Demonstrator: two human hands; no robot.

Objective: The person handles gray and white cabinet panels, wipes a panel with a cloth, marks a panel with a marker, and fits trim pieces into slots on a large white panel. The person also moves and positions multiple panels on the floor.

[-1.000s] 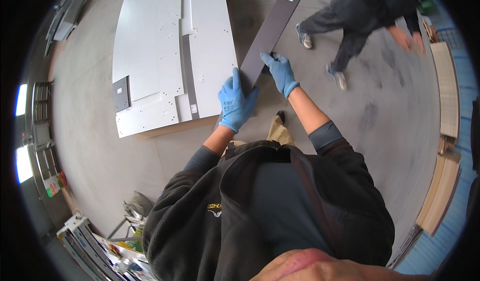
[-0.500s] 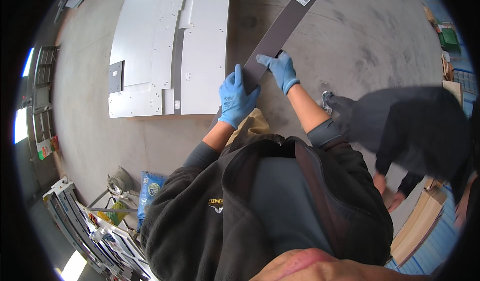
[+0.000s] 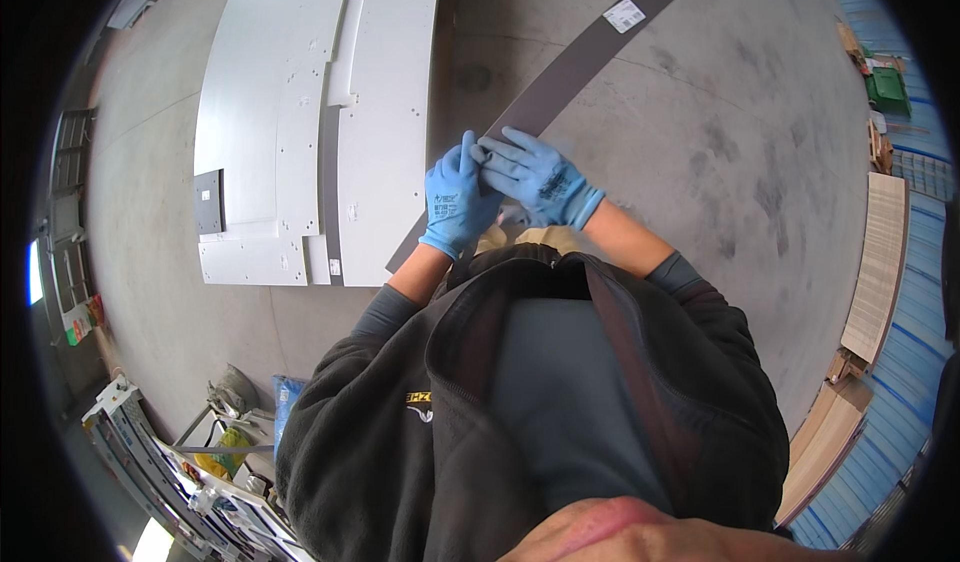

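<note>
A long, narrow dark grey board with a white label near its far end slants from my waist up to the far right. My left hand, in a blue glove, is closed round the board's left edge. My right hand, gloved alike, lies over the board close to the left hand. Its fingers are stretched out across the board's face, their tips next to the left fingers; its thumb is hidden. To the left of the board lies a stack of white panels with small holes and dark strips.
A small dark plate lies on the stack's left edge. Wooden boards and a green crate stand at the far right. A metal frame with bags and a blue sack are at the lower left. Concrete floor surrounds me.
My right hand has moved left and down the board to lie beside my left hand. The board has tilted further to the right. The person at the right has gone from view.
</note>
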